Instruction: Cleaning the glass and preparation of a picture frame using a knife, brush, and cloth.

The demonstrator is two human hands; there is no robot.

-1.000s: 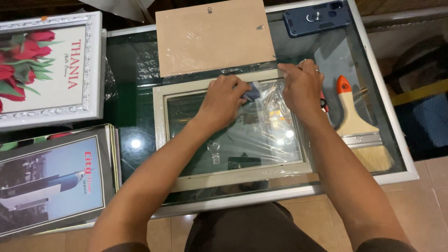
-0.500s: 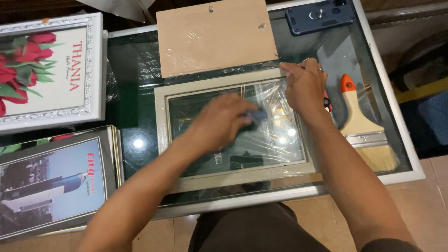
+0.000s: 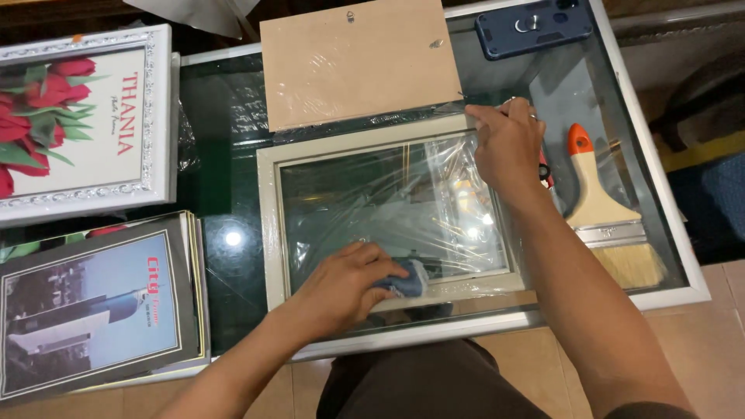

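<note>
Fingers of the left hand (image 3: 345,283) are curled shut around a small blue cloth (image 3: 407,281), pressed flat against the glass near the lower edge of the pale picture frame (image 3: 268,225). That grip looks suited to rubbing the pane rather than lifting it. The right hand (image 3: 508,147) rests at the frame's upper right corner, fingers bent and bearing down on the moulding; whether they pinch the loose plastic film (image 3: 458,194) or only pin the corner cannot be told. Judged from its position, this hand steadies the frame against the push of the cloth.

The frame lies face up in the middle of the glass-topped table (image 3: 660,233), with the crinkled film spread over its right half.

Surroundings: a brown backing board (image 3: 357,62) lies just beyond the frame's top edge, touching or slightly overlapping it. A wide paintbrush with an orange-tipped handle (image 3: 601,209) lies to the right, close beside the right forearm. A dark blue phone (image 3: 535,27) sits at the far right corner. A white ornate frame with red flowers (image 3: 77,124) and a stack of dark prints (image 3: 93,302) occupy the left side, well apart from the work. Nothing obstructs the left hand's reach across the pane except the film itself.
</note>
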